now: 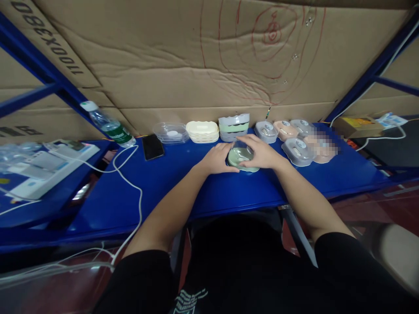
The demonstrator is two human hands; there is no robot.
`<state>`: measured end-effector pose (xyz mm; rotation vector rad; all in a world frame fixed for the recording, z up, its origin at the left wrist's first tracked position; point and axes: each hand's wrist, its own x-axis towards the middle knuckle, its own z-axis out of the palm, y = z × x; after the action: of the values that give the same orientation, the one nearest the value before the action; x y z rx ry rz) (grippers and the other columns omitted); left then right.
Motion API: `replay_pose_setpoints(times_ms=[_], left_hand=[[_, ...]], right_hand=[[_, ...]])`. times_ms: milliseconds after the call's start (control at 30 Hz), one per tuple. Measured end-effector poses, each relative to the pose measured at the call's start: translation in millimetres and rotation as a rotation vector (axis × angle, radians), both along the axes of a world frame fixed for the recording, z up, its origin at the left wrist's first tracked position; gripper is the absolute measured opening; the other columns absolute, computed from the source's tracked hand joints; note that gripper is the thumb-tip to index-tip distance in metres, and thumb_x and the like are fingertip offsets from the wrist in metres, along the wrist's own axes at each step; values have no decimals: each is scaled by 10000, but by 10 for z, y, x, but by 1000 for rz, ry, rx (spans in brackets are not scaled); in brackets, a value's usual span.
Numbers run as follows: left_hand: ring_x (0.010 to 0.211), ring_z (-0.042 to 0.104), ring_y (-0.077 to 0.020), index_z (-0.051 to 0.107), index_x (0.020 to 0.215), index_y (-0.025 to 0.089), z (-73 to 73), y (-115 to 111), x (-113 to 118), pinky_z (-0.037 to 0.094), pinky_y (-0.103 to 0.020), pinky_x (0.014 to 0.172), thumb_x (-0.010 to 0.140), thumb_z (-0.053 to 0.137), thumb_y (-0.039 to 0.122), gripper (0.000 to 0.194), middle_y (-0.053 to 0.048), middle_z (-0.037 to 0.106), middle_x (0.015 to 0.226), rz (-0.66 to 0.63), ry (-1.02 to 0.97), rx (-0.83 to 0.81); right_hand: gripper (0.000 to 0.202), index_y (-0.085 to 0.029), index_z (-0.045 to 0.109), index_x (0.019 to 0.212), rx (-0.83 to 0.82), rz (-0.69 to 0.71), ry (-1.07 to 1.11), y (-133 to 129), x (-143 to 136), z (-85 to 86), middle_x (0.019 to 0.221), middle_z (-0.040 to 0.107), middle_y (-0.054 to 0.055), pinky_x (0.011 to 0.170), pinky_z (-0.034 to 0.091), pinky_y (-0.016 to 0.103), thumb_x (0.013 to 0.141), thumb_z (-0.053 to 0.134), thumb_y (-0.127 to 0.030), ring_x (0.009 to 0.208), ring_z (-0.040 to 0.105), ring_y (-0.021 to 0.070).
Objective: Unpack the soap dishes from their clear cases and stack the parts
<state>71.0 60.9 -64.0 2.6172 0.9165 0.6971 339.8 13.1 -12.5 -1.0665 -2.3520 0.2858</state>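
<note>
Between my hands, on the blue table point(170, 183), is a green soap box point(236, 158) with a clear lid point(242, 147) over it. My left hand point(218, 158) wraps its left side, thumb along the near edge. From the right, my right hand point(261, 150) grips the lid and rim with its fingers curled over the top. Just behind stands a stack of grey and green wavy-rimmed trays point(233, 127). Left of that is a stack of cream oval trays point(202, 132), then several clear lids point(170, 134). Whether the lid is fully seated cannot be made out.
Several lidded boxes in grey point(298, 151) and peach point(285, 130) stand at the right, part of them blurred out. A black phone point(152, 147), a tilted water bottle point(113, 128) and a white cable point(140, 205) lie to the left. A cardboard wall point(157, 56) closes the back.
</note>
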Motion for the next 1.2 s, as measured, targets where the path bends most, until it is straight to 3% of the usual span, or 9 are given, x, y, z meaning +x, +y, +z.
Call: replay_pose_setpoints(times_ms=[167,300,400,467,600,733,867,1033,1200], left_hand=[[1519,626,-501,502,1702,163,-12,-32,61,522,-668,1241,809,884,854,1192,-281,624,1667,-5,-130,117],[1419,703,-376,675,1536,220,103,-229,193,553,-586,1198,1002,787,675,711,-190,737,1539,-12,-310,375],[1235,774,-283,782,1339,282,213,-353,248,571,-514,1133,1106,663,428,299,-85,841,1292,-77,-294,506],[1182,780,-261,802,1274,305,288,-337,189,527,-522,1192,1110,624,329,243,-43,860,1183,-54,-257,557],[1353,708,-303,808,1202,322,430,-54,-250,349,-640,1336,1065,610,228,259,-29,836,1306,371,-287,586],[1639,446,-422,800,1187,253,500,228,-919,290,-741,1307,1020,679,236,207,-85,605,1698,873,-349,493],[1712,326,-465,797,1253,246,474,276,-1353,256,-782,1325,1015,670,244,270,-106,466,1803,974,-333,276],[1753,309,-428,821,1306,239,359,304,-1348,204,-754,1401,965,578,162,426,-139,426,1842,1108,-301,108],[1790,275,-380,644,1645,228,265,444,-1243,199,-710,1424,976,609,171,672,-185,313,1910,1224,-256,5]], right_hand=[[1402,-399,123,1869,167,-52,307,106,-79,-195,1810,418,170,1267,487,802,779,864,-877,1584,525,531],[1577,-500,-206,1803,272,-130,560,103,-245,-326,1871,208,144,1276,468,827,722,850,-953,1624,485,539],[1610,-500,-139,1805,251,-159,580,90,-328,-335,1862,212,164,1301,450,822,665,908,-941,1642,461,549],[1633,-481,-117,1805,216,-161,576,102,-313,-303,1864,230,178,1304,447,818,635,920,-951,1650,453,558],[1559,-434,-61,1828,169,-145,513,162,-161,-243,1866,307,178,1329,407,814,688,843,-993,1693,398,555],[1366,-349,59,1862,109,-155,409,229,-58,-282,1833,391,219,1327,419,810,846,757,-937,1663,454,537],[1273,-316,120,1871,76,-139,317,251,-81,-352,1780,450,238,1299,468,796,910,707,-910,1613,522,520],[1147,-316,253,1850,43,-81,210,212,-103,-333,1764,481,218,1319,455,775,949,691,-874,1630,504,497],[1100,-297,346,1824,-7,-68,152,167,-101,-290,1724,529,221,1304,466,769,949,704,-860,1602,532,491]])
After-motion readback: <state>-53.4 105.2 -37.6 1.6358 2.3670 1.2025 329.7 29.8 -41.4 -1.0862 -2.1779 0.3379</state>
